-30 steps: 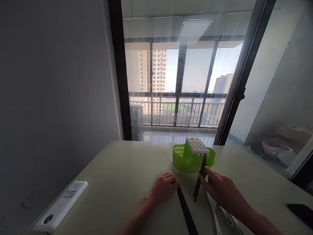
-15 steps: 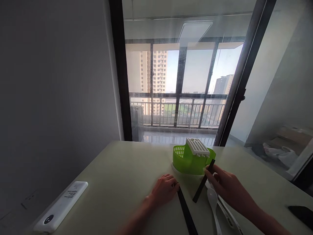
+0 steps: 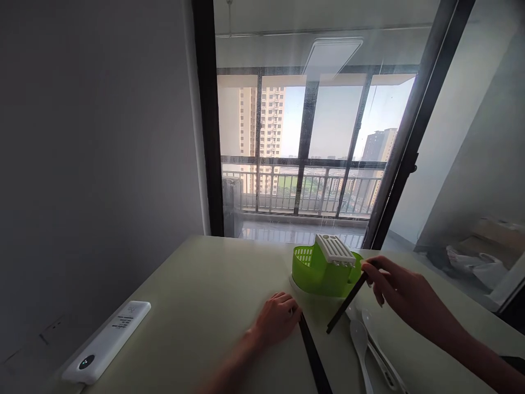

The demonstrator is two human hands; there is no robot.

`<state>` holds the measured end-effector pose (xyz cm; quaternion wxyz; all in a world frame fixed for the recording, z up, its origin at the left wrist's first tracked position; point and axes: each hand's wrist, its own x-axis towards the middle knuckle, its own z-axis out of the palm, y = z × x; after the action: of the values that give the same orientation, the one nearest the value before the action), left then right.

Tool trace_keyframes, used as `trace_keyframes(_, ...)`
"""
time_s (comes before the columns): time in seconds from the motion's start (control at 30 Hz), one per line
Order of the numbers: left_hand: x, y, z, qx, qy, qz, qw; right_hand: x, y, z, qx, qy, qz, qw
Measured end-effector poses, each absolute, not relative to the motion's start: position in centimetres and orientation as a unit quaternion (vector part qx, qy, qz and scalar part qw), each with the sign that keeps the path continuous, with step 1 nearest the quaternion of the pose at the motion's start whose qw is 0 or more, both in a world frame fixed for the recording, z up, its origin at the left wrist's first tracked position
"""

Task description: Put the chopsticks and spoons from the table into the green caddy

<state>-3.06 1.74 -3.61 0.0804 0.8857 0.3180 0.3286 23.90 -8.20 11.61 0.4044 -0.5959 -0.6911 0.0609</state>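
Observation:
My right hand (image 3: 396, 287) pinches dark chopsticks (image 3: 346, 303) near their upper end and holds them slanting, lower tips near the tabletop. They pass in front of the right part of a green cutlery holder (image 3: 305, 276) with a white slotted top. My left hand (image 3: 279, 317) rests on the table, fingers curled round the far end of more dark chopsticks (image 3: 312, 353), which run toward the near edge. How many each hand holds I cannot tell. Between the hands and below the holder lie a white spoon (image 3: 359, 335) and other white long-handled utensils (image 3: 381, 358).
A white power strip-like device (image 3: 110, 342) with a round dark display lies at the table's (image 3: 205, 284) left edge. Behind the table stands a glass door with a dark frame (image 3: 211, 164). Bags (image 3: 478, 265) and boxes are on the floor at the right.
My right hand has moved right and slightly up, tilting its chopsticks further over. More of the white utensils now shows. My left hand stays at its chopsticks; the view has shifted slightly.

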Motion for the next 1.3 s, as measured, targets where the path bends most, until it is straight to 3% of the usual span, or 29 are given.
trace_keyframes(0.33,-3.1,1.7,-3.5,0.877,0.332,0.335,0.088,25.9,-1.3,20.4,-0.584,-0.68,0.036,0.442)
trace_keyframes(0.53,-3.1,1.5,-3.4,0.876,0.331,0.339,0.087,24.5,4.0,18.9,-0.551,-0.754,0.04,0.356)
trace_keyframes(0.9,-3.0,1.8,-3.9,0.887,0.325,0.318,0.077,23.2,10.6,14.6,-0.548,-0.786,0.084,0.274)
trace_keyframes(1.13,-3.0,1.8,-3.6,0.886,0.315,0.33,0.084,22.9,10.4,16.2,-0.636,-0.71,-0.061,0.296)
trace_keyframes(1.3,-2.9,1.7,-3.5,0.873,0.343,0.338,0.086,19.9,5.3,16.0,-0.574,-0.768,-0.129,0.252)
